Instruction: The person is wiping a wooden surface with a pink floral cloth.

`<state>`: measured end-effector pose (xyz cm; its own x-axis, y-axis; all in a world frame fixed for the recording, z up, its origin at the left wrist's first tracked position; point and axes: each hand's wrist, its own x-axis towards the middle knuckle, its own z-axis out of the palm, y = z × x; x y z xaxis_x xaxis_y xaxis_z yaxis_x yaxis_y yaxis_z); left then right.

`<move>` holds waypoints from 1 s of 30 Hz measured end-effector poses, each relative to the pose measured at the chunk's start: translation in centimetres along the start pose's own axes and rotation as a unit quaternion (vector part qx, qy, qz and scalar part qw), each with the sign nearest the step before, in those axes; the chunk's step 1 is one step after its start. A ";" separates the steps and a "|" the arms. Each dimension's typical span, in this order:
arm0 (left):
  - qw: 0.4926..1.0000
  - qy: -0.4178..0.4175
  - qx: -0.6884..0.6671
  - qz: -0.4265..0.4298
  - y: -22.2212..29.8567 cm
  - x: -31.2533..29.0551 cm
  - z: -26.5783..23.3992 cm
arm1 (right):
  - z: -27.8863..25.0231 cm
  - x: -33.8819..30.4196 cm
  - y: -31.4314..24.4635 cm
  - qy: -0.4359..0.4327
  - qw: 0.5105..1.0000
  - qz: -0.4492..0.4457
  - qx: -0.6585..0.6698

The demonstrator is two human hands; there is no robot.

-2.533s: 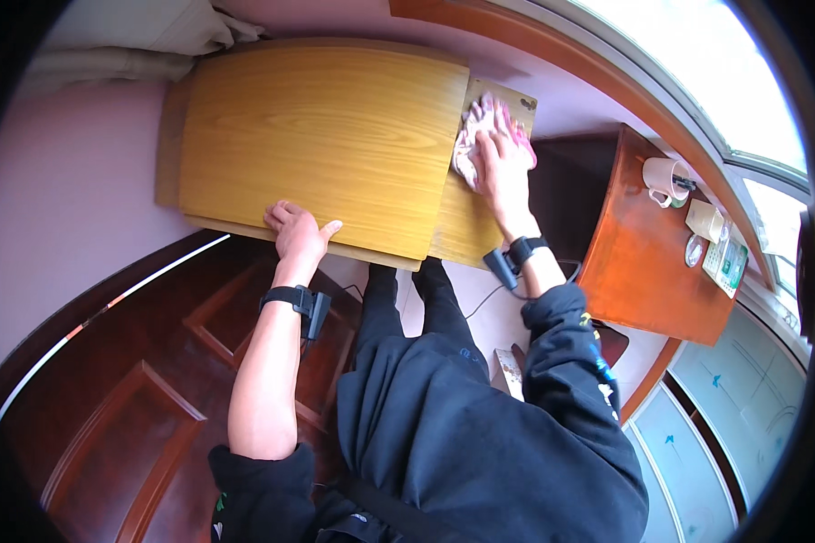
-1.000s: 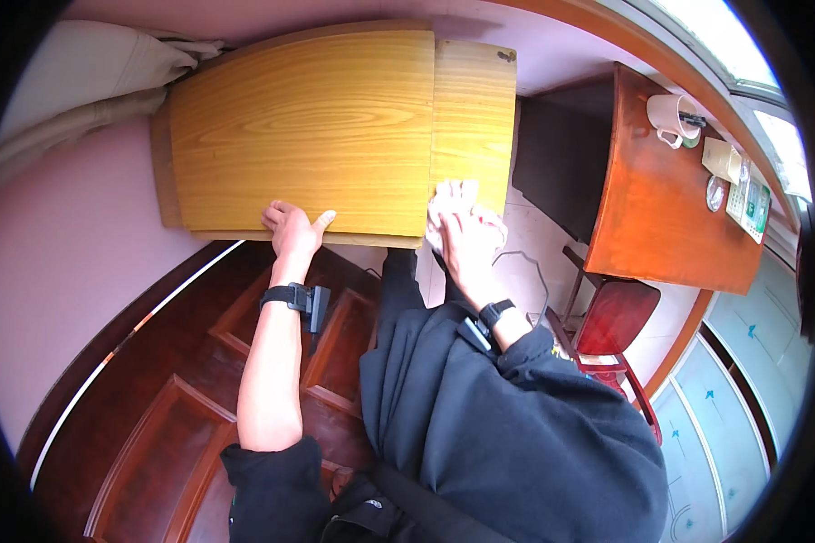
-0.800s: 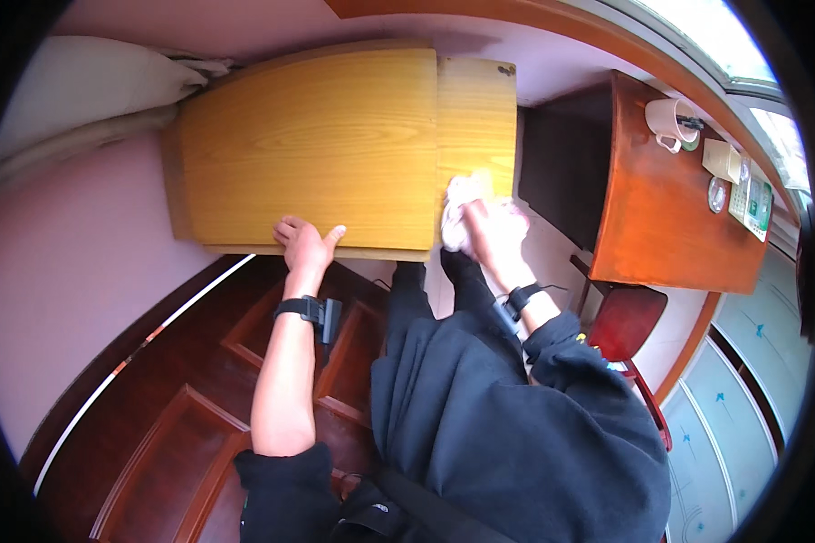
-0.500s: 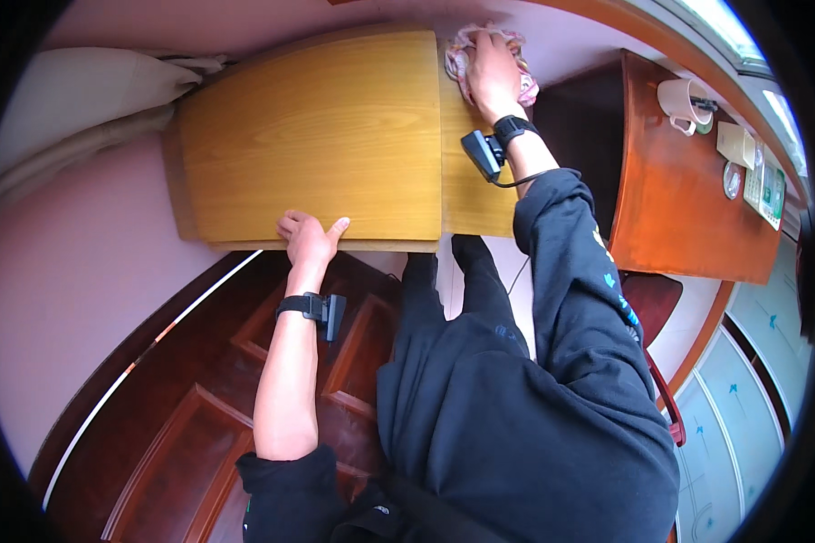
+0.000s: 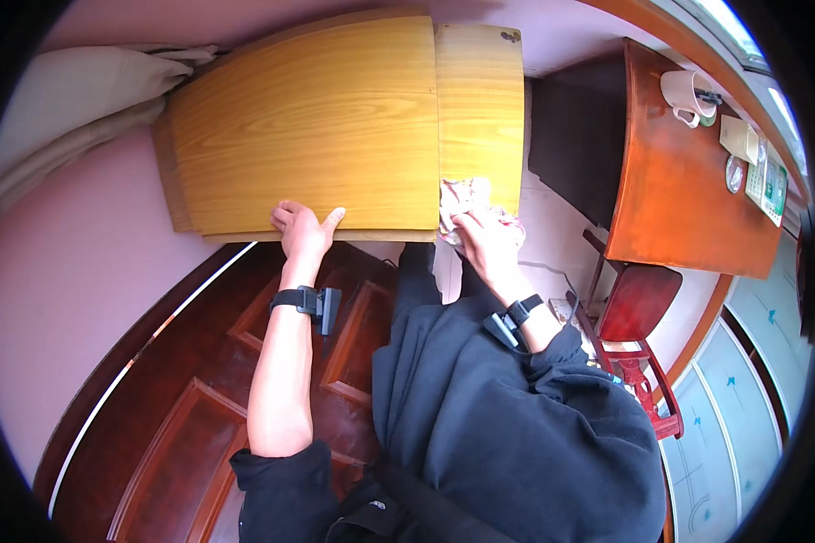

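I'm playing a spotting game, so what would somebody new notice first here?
Probably the big yellow wooden board, across the upper middle of the picture. Next, the left hand rests at its near edge, while the right hand holds a crumpled pink-and-white cloth at the near end of the narrower yellow panel beside it. Far right, a white mug sits on the reddish-orange desk.

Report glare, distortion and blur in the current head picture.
Head view: the window is washed out at upper right; head view, the blue panels curve near the black rim; head view, the yellow board's grain reads clearly, while the right hand seems slightly softer.
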<state>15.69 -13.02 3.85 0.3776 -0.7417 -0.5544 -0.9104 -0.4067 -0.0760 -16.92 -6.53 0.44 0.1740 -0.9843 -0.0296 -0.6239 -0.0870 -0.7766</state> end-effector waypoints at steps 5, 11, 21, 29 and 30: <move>1.000 -0.010 -0.020 -0.020 0.7 -0.3 0.1 | -2.1 6.9 3.4 0.067 0.987 0.080 -0.118; 1.000 0.004 -0.006 0.003 0.9 0.6 0.1 | -2.9 20.7 4.3 0.176 0.978 0.051 -0.095; 1.000 -0.012 -0.015 -0.015 0.7 0.1 -0.1 | 0.3 2.3 -1.7 0.019 0.994 0.080 -0.073; 1.000 -0.011 -0.024 -0.016 1.1 0.0 -0.2 | -0.1 13.6 0.1 0.118 0.987 0.078 -0.077; 1.000 0.006 -0.018 -0.007 0.9 0.4 -0.3 | -0.1 14.2 -0.2 0.099 0.987 0.118 -0.037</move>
<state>15.07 -13.85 3.77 0.3916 -0.7420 -0.5441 -0.8987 -0.4354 -0.0531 -14.36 -20.47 0.22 -0.1308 -0.9887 -0.0739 -0.6839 0.1439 -0.7152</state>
